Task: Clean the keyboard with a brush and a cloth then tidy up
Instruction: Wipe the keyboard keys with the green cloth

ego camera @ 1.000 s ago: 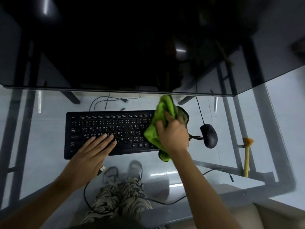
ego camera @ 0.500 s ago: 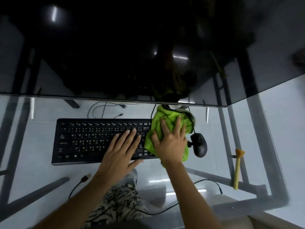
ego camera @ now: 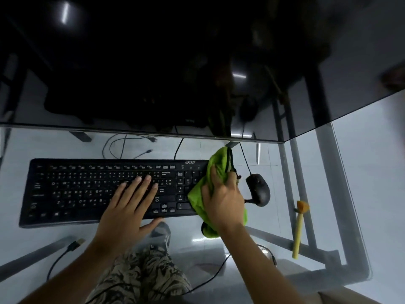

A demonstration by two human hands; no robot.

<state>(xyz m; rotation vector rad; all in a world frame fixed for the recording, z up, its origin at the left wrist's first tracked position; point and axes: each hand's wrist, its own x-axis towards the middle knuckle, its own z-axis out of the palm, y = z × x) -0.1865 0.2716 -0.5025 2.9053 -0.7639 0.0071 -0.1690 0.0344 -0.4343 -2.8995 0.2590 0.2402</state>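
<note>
A black Acer keyboard [ego camera: 98, 189] lies across the middle of the glass bench [ego camera: 350, 172]. The left hand [ego camera: 129, 207] rests flat on its keys, fingers straight. At the keyboard's right end the right hand [ego camera: 225, 202] clutches a green cloth [ego camera: 197, 200]. A black mouse [ego camera: 258, 189] sits just beside it. Near the bench's right edge lies a yellow brush [ego camera: 299, 229].

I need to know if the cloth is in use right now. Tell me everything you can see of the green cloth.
The green cloth is bright lime, soft and bunched, like microfibre. It lies over the right end of the black keyboard, spilling past its near edge onto the glass desk. The right hand presses on it, fingers curled into its folds. A dark strip shows along its far edge. The mouse sits just right of it.
</note>
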